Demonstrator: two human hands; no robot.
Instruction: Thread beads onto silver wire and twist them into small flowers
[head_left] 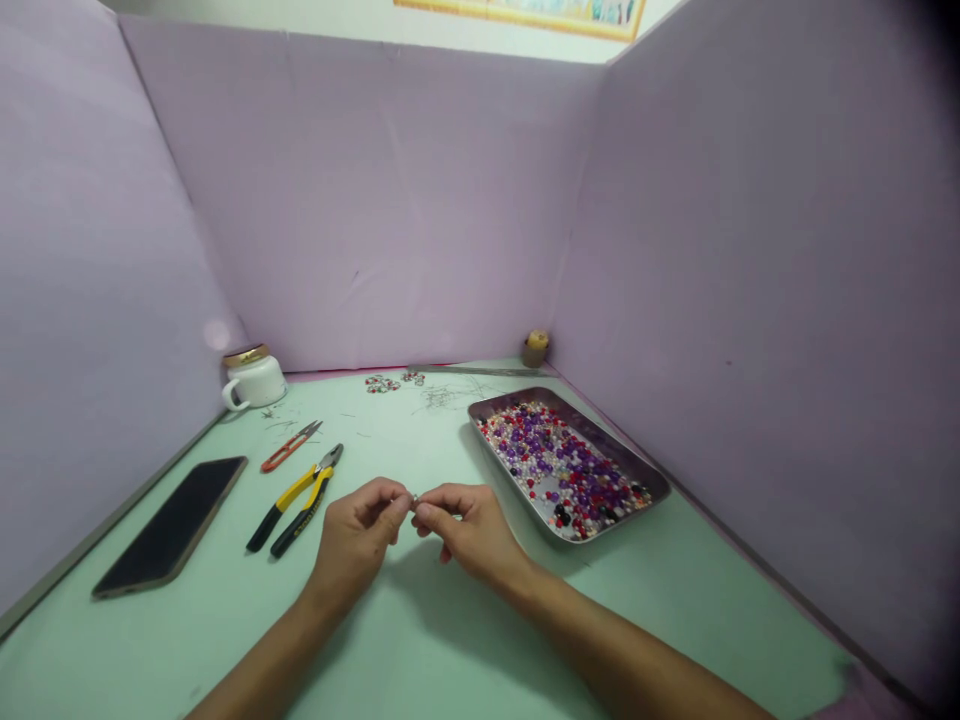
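Observation:
My left hand [364, 525] and my right hand [469, 530] meet fingertip to fingertip over the table. Between their pinched thumbs and forefingers is a small shiny piece [415, 503], mostly covered by the fingers; its kind is too small to tell. To the right of my hands lies a metal tray [517, 500] of loose beads [562, 465] in purple, red, white and black. Left of my left hand are pliers [300, 500] with yellow and black handles, and red-handled thread snips [291, 447].
A phone [172, 525] lies at the left, with a lidded white mug [256, 382] behind it. Toward the back are beaded pieces [382, 384], thin wire bits [442, 397], a long metal strip [480, 370] and a small brown pot [535, 352]. Lilac panels [420, 200] enclose three sides.

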